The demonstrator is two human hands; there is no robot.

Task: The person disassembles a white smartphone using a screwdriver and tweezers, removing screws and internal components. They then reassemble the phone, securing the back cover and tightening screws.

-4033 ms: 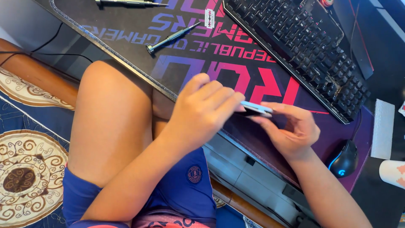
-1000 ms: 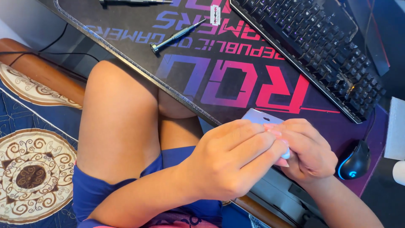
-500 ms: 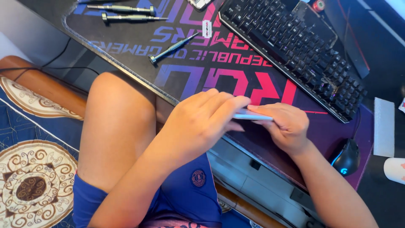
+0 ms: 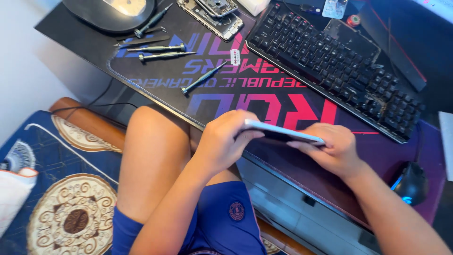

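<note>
Edge-on, a thin white-rimmed phone (image 4: 283, 132) is held level above the near edge of the bench (image 4: 85, 42), over the large dark desk mat (image 4: 264, 101) with pink and purple lettering. The left hand (image 4: 225, 141) has its grip clamped on the phone's left end, fingers curled over the top edge and thumb beneath. The right hand (image 4: 332, 148) is closed on the right end, fingers folded under and around the edge. Behind the phone lies a black keyboard (image 4: 335, 63), set at a slant. A black mouse (image 4: 409, 183) with a blue glow sits to the right of the right wrist. Farther back on the mat lie several slim screwdrivers (image 4: 163, 52), a razor blade (image 4: 235, 57) and an opened phone body (image 4: 214, 19). Below the hands are the person's bare knee and blue shorts (image 4: 222, 217), with a patterned blue rug (image 4: 71, 208) on the floor.
</note>
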